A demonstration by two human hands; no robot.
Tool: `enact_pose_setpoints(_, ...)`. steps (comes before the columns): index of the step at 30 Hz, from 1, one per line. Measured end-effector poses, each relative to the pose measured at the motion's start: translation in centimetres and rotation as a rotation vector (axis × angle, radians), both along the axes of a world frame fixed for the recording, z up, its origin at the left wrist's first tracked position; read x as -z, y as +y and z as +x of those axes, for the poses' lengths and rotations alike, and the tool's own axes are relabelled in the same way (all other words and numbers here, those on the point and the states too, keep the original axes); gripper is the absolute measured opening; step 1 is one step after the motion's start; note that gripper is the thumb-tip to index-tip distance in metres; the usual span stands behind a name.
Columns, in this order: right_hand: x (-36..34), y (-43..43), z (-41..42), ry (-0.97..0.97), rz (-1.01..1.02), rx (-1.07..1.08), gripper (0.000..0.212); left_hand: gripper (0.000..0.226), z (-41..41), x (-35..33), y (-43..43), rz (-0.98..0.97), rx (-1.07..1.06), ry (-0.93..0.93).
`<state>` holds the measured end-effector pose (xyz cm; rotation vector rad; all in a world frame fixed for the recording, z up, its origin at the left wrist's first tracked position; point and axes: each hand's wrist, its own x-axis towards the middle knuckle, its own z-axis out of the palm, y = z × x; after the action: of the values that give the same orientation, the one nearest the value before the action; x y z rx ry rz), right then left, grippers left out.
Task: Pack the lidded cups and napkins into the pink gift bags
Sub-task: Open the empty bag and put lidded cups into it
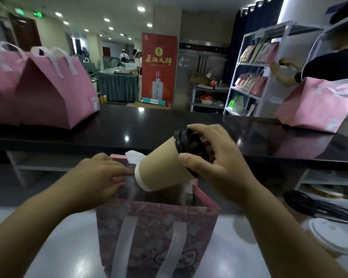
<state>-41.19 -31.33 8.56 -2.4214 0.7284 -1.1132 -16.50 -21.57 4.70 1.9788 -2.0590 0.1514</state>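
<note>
Seen from a head-worn camera, the person's left hand (100, 173) and right hand (215, 157) are bare, and the left forearm (38, 221) and right forearm (279, 227) are uncovered as far as they show. Fingernails are short and plain, the right thumbnail trimmed close.

One head-worn wide-angle view — it looks forward and down from close above the pink bag (157, 227) at 6 o'clock; black counter (109, 125) across 12, shelves (255, 63) farther off at 2.
</note>
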Motion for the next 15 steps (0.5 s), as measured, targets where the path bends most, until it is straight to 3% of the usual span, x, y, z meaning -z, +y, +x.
enact_pose_setpoints(8, 1.6, -0.8, 4.4, 0.561, -0.175, -0.094, 0.071, 0.036, 3.8, 0.2, -1.4, 0.142, 0.057, -0.125)
enact_pose_setpoints(15, 2.5, -1.7, 5.1, 0.836, -0.258, -0.170, 0.076, 0.051, 6.3, 0.4, -1.2, 0.197, 0.076, -0.223)
